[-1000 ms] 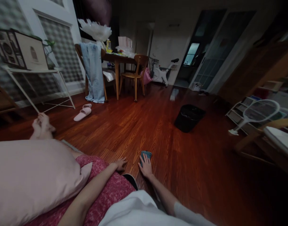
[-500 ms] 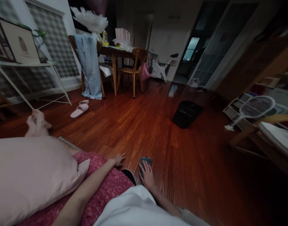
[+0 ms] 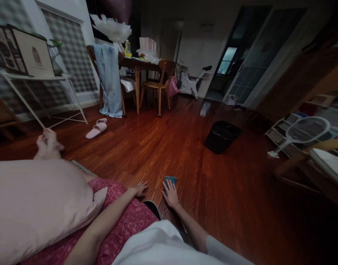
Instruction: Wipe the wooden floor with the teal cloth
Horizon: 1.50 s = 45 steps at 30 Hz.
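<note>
My right hand (image 3: 171, 195) lies flat with its fingers spread over a small blue-grey cloth (image 3: 172, 179) on the wooden floor. The cloth's far edge shows beyond my fingertips; my palm and fingers hide part of it. To the left, my left hand (image 3: 141, 189) rests open, palm down, on the floor beside the pink-red patterned fabric (image 3: 121, 213) over my lap. Nothing shows in its grasp. Between my arms, close to my body, the curved rim of a dark object (image 3: 152, 207) is partly visible; I cannot tell what it is.
A pink pillow (image 3: 41, 206) lies over my legs. Ahead stand a black trash bin (image 3: 222, 137), pink slippers (image 3: 96, 130), a wooden chair (image 3: 159, 85) and a table (image 3: 138, 65). A white side table (image 3: 41, 78) is at left, a white racket (image 3: 307, 129) at right.
My right hand and the cloth under it have slid a little forward, away from my body. My left hand stays in place. The view has shifted slightly.
</note>
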Each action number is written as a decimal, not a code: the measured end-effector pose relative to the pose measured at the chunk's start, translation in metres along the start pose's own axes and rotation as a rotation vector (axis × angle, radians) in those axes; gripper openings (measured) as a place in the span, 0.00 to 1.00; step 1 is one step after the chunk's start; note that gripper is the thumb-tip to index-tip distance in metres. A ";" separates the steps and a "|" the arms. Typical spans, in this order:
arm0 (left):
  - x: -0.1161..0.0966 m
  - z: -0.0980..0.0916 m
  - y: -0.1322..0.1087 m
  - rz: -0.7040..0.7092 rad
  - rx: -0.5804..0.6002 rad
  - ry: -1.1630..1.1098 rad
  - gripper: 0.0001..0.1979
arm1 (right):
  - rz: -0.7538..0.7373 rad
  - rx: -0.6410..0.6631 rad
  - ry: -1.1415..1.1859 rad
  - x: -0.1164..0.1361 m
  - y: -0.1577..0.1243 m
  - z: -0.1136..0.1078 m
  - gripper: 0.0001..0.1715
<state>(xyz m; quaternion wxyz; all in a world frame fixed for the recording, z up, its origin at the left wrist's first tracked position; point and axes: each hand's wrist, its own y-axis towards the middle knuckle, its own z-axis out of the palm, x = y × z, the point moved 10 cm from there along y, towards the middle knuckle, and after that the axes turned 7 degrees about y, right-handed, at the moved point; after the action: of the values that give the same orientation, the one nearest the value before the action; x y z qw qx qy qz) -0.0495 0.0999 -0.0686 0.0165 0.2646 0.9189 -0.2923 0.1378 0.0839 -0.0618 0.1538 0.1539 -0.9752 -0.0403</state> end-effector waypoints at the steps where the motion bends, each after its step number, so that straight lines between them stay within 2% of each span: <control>1: 0.000 0.000 0.000 0.000 -0.001 -0.003 0.40 | -0.027 -0.001 0.000 0.001 -0.013 0.001 0.32; 6: 0.001 0.002 0.001 -0.002 0.000 -0.010 0.40 | -0.138 0.000 -0.004 -0.007 -0.088 -0.001 0.33; 9: 0.002 0.004 0.002 -0.006 0.004 -0.006 0.39 | -0.084 -0.043 -0.027 -0.039 -0.114 -0.013 0.33; 11: 0.004 0.006 0.002 -0.005 0.007 -0.001 0.40 | 0.026 -0.103 -0.052 -0.071 -0.115 -0.025 0.32; 14: 0.005 0.006 0.003 -0.003 0.005 0.004 0.40 | 0.233 -0.193 -0.064 -0.117 -0.097 -0.038 0.33; 16: 0.005 0.006 0.002 -0.001 0.003 0.006 0.40 | 0.371 -0.256 -0.049 -0.137 -0.079 -0.043 0.34; 18: 0.005 0.005 0.001 -0.001 0.000 0.006 0.40 | 0.485 -0.313 -0.030 -0.142 -0.060 -0.044 0.36; 21: 0.005 0.003 0.000 -0.002 -0.006 0.005 0.39 | 0.554 -0.312 -0.012 -0.122 -0.034 -0.036 0.37; 23: 0.005 0.003 0.000 -0.003 -0.007 0.002 0.39 | 0.502 -0.253 -0.006 -0.094 -0.020 -0.025 0.36; 25: 0.005 0.004 0.000 -0.005 -0.005 -0.002 0.39 | 0.381 -0.188 -0.003 -0.060 -0.015 -0.015 0.35; 29: 0.006 0.007 0.001 -0.005 0.002 -0.016 0.39 | 0.053 -0.077 0.013 -0.005 -0.035 -0.007 0.34; 32: 0.006 0.009 0.001 0.001 0.009 -0.026 0.39 | -0.134 -0.003 0.031 0.002 -0.069 -0.011 0.33; 35: 0.006 0.010 0.002 0.001 0.013 -0.033 0.39 | -0.135 -0.010 0.020 -0.030 -0.096 -0.023 0.32; 38: 0.006 0.011 0.002 -0.011 0.019 -0.032 0.39 | 0.029 -0.090 -0.018 -0.080 -0.103 -0.037 0.32; 42: 0.003 0.009 0.001 -0.005 0.021 -0.022 0.39 | 0.360 -0.192 -0.067 -0.134 -0.084 -0.045 0.34; 45: 0.000 0.005 0.000 0.003 0.010 -0.014 0.39 | 0.558 -0.258 -0.059 -0.141 -0.061 -0.042 0.36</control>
<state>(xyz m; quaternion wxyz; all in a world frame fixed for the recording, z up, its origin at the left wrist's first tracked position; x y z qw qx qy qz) -0.0504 0.0970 -0.0725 0.0220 0.2640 0.9168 -0.2989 0.2957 0.0687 -0.0702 0.1489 -0.1421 -0.9706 -0.1246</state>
